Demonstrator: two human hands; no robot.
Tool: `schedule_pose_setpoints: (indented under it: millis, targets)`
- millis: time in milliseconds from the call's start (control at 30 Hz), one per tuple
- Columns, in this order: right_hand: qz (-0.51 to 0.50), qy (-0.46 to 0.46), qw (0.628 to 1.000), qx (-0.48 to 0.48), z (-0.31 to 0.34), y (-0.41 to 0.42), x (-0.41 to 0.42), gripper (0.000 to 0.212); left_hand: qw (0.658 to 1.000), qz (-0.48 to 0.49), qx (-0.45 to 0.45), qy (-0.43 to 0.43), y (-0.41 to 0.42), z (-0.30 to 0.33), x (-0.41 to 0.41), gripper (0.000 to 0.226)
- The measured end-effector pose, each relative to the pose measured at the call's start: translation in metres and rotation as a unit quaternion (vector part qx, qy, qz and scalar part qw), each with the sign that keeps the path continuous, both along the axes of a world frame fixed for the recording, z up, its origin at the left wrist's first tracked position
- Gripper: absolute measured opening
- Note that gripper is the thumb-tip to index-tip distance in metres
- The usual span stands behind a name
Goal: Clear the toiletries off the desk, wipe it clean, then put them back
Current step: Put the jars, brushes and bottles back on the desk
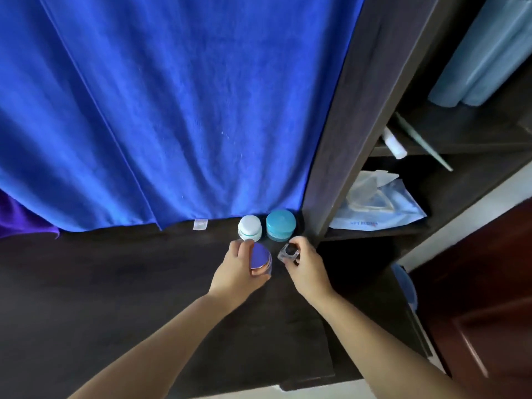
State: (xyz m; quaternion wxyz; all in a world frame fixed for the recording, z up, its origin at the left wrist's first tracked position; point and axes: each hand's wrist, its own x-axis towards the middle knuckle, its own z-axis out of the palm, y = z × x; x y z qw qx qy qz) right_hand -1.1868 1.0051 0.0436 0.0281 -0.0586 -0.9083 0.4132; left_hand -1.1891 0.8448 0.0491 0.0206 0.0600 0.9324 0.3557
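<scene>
1. The dark wooden desk (115,283) runs across the lower half of the view, and everything here is placed from the teal jar (280,228), which stands at the back right corner of the desk.
2. Just to the left of the teal jar stands a white jar (250,227), close to it, though I cannot tell if the 2 touch.
3. The left hand (239,269) is in front of the white jar, down and to the left of the teal jar. Its fingers and thumb curl round a purple-lidded jar (260,257), holding it from the left side. I cannot tell whether this jar rests on the desk or is lifted off it.
4. The right hand (306,264) is directly in front of the teal jar. It pinches a small clear square pot (288,251) with a dark centre between thumb and fingertips.
5. The 2 held things sit near each other, with a narrow gap between them.
6. A blue towel (172,110) hangs behind the teal jar and covers the back of the desk area.
7. To the right of the teal jar is a dark shelf unit (339,139). On the shelf level with the jar lies a pack of wet wipes (380,208).
8. A white tube (394,145) lies on the shelf above the wipes.
</scene>
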Motion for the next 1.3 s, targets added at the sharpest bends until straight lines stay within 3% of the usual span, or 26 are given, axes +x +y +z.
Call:
schedule_pose_setpoints:
  millis: [233,533,600,667,800,967,1067,1167,1233,1300]
  targets:
    - [0.016,0.013,0.994,0.108,-0.038,-0.007,-0.011,0.034,0.999,-0.004,-0.041,0.008,0.002,-0.044,-0.016,0.073]
    - [0.028,-0.019,0.998,0.06,-0.024,0.002,-0.011,0.061,0.999,-0.008,-0.044,0.007,0.006,-0.044,-0.025,0.095]
    - [0.058,0.024,0.996,0.067,-0.006,0.01,0.001,0.053,0.997,0.004,-0.058,0.054,0.005,-0.034,-0.021,0.093]
    - [0.114,0.078,0.988,0.068,0.018,0.023,0.015,0.041,0.993,0.025,-0.041,0.111,0.007,-0.012,-0.014,0.075]
    - [0.179,0.192,0.962,0.068,0.093,0.056,0.032,0.025,0.978,0.043,0.055,0.198,0.025,0.058,0.003,0.052]
    - [0.179,0.41,0.893,0.054,0.21,0.111,0.046,0.015,0.953,-0.015,0.108,0.282,0.087,0.158,0.02,0.028]
    - [0.107,0.402,0.909,0.029,0.256,0.147,0.019,0.015,0.945,-0.05,0.055,0.318,0.131,0.204,0.02,0.014]
    - [0.06,0.221,0.965,0.132,0.274,0.165,-0.031,0.023,0.949,0.01,-0.101,0.299,0.173,0.233,0.007,0.017]
    - [0.067,0.138,0.964,0.216,0.27,0.165,-0.055,0.037,0.931,0.075,-0.25,0.254,0.192,0.243,-0.004,0.024]
    - [0.076,0.119,0.956,0.256,0.263,0.159,-0.066,0.043,0.924,0.111,-0.31,0.196,0.203,0.246,-0.015,0.023]
